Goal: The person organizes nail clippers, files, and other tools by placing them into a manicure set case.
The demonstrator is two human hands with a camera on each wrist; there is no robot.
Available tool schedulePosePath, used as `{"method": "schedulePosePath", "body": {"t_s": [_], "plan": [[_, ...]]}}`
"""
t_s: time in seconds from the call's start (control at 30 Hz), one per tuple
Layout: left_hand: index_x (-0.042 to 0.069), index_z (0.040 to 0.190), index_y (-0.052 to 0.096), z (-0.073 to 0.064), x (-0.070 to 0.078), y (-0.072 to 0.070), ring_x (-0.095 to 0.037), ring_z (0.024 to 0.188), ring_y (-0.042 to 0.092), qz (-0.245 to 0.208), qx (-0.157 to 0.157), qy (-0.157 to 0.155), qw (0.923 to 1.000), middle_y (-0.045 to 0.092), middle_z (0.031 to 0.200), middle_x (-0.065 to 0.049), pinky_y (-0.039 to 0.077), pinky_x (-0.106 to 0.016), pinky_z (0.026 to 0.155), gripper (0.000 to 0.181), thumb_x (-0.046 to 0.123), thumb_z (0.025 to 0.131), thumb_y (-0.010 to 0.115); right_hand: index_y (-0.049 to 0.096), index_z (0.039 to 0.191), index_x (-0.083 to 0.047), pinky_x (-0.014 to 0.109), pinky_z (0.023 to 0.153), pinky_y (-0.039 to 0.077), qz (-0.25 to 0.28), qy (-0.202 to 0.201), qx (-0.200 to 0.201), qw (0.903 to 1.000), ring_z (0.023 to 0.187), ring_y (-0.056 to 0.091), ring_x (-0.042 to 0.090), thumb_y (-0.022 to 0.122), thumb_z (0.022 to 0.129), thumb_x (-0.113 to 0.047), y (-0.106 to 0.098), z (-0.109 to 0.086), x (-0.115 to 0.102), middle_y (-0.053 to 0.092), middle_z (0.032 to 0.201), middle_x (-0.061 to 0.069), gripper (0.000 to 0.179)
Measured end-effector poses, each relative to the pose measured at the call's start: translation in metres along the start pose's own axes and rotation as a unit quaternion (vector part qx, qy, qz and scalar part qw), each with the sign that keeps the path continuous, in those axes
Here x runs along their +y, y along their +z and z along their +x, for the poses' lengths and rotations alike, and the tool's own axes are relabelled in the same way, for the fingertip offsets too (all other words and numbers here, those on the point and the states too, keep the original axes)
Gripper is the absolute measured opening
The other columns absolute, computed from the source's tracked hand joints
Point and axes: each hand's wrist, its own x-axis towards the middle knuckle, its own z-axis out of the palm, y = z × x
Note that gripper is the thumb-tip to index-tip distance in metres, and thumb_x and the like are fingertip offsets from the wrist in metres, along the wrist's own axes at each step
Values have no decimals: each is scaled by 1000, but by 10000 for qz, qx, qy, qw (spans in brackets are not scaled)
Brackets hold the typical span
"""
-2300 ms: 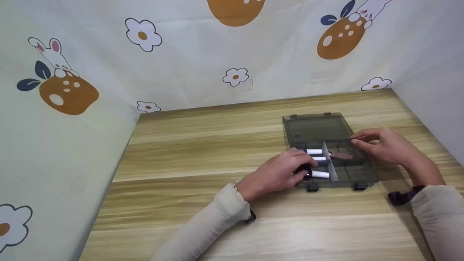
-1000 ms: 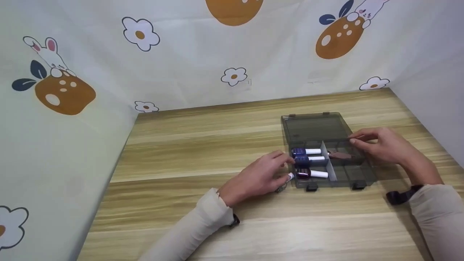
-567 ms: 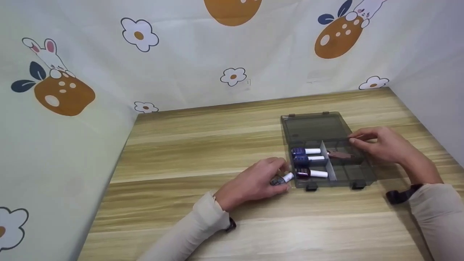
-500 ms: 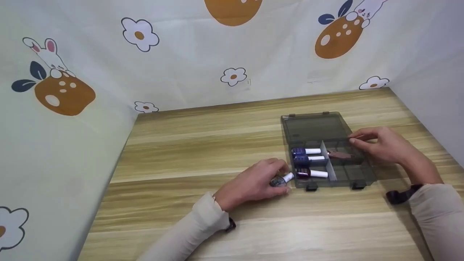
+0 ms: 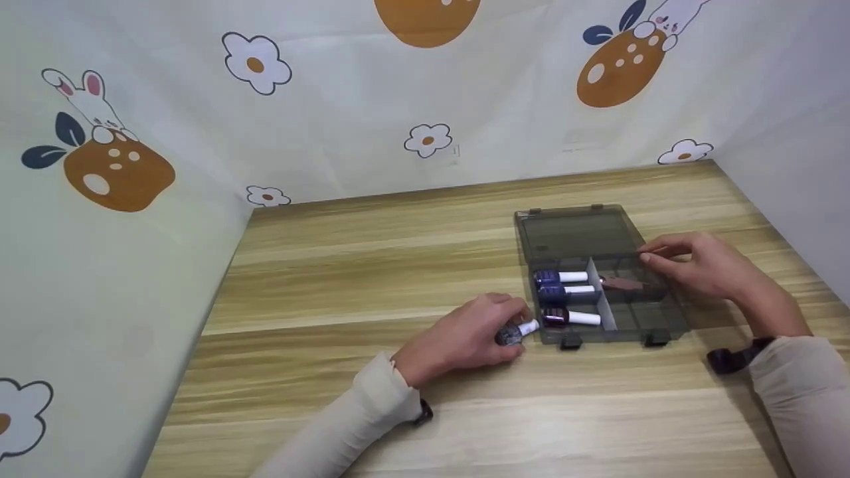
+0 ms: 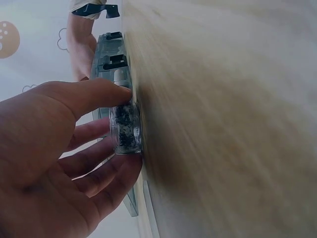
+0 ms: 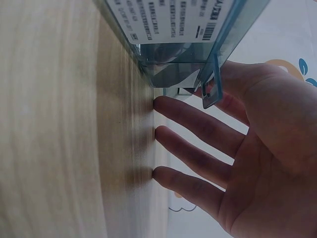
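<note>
My left hand (image 5: 468, 335) holds a clear nail polish bottle (image 5: 510, 334) with dark flakes and a white cap, thumb on one side and fingers on the other. It is low over the wooden table, just left of a smoky plastic box (image 5: 641, 325). In the box's left part lie two blue nail polish bottles (image 5: 550, 292) and a dark red nail polish bottle (image 5: 556, 318), white caps pointing right. At the hinge corner, the thumb and index finger of my right hand (image 5: 714, 269) pinch the box edge; its other fingers touch the table in the right wrist view.
The box lid (image 5: 578, 234) lies folded back behind the box. A flat brownish-pink object (image 5: 623, 284) rests in a right compartment, its kind unclear. Two latches (image 5: 571, 342) stick out in front. A printed curtain (image 5: 345, 99) stands behind the table.
My left hand has moved left, out of the box, leaving the dark red bottle lying inside. It now holds the flaked bottle on the table. My right hand has stayed at the box corner.
</note>
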Motion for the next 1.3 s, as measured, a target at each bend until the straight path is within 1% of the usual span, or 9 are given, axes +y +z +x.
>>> {"method": "schedulePosePath", "body": {"t_s": [0.53,0.63,0.7,0.77,0.9,0.97,1.03,1.2,1.3], "plan": [[14,123,67,-2,-1,-3,-8,91,59,194,151,131,9996,69,108,1,51,-17,75,37,20,89,81,82,122,-16,22,90,51,43,19,-8,10000,116,75,46,70,107,-32,0,0,0,83,116,15,25],[14,123,67,-3,0,-5,-10,94,59,243,230,191,9993,69,108,1,52,-20,77,37,19,88,80,83,119,-17,13,87,49,94,-66,107,9999,105,80,17,72,106,-30,1,0,1,84,112,13,21],[15,123,67,-3,1,-7,-11,97,60,265,246,186,9992,69,110,1,54,-22,80,37,19,88,79,83,117,-18,10,84,48,103,-109,168,9997,98,73,-3,73,105,-29,2,0,2,84,110,11,19],[15,124,68,-4,2,-11,-12,103,62,293,230,145,9992,70,113,1,56,-25,84,38,19,88,79,84,115,-20,6,81,46,96,-141,229,9996,96,64,-13,74,104,-28,3,1,3,84,108,10,17],[18,126,69,-4,2,-16,-14,109,64,283,246,13,9993,71,118,1,58,-28,89,40,19,87,79,84,116,-19,10,83,48,40,-56,139,9999,103,79,17,73,105,-30,2,1,2,84,111,12,19],[19,125,69,-4,2,-18,-14,110,64,275,300,-32,9992,70,116,2,59,-29,91,40,18,86,79,83,118,-18,11,84,48,27,-20,83,10000,109,80,35,72,106,-31,2,1,1,84,113,13,21],[19,123,69,-4,3,-19,-14,110,64,272,342,-56,9990,69,114,3,59,-29,91,38,16,86,78,83,119,-17,13,85,48,35,-1,36,10000,114,77,44,71,106,-31,1,2,1,83,114,13,22],[20,120,68,-3,7,-18,-13,110,62,349,415,-23,9985,67,114,4,59,-29,94,33,16,88,75,83,120,-17,12,86,49,47,-23,27,10000,113,77,44,71,106,-30,1,2,2,83,114,13,22],[20,121,68,-2,9,-18,-13,111,61,340,488,24,9982,67,115,4,58,-29,96,33,16,89,75,83,118,-18,9,85,48,44,-100,105,9999,107,80,29,73,105,-29,2,1,3,84,112,12,20]]}}
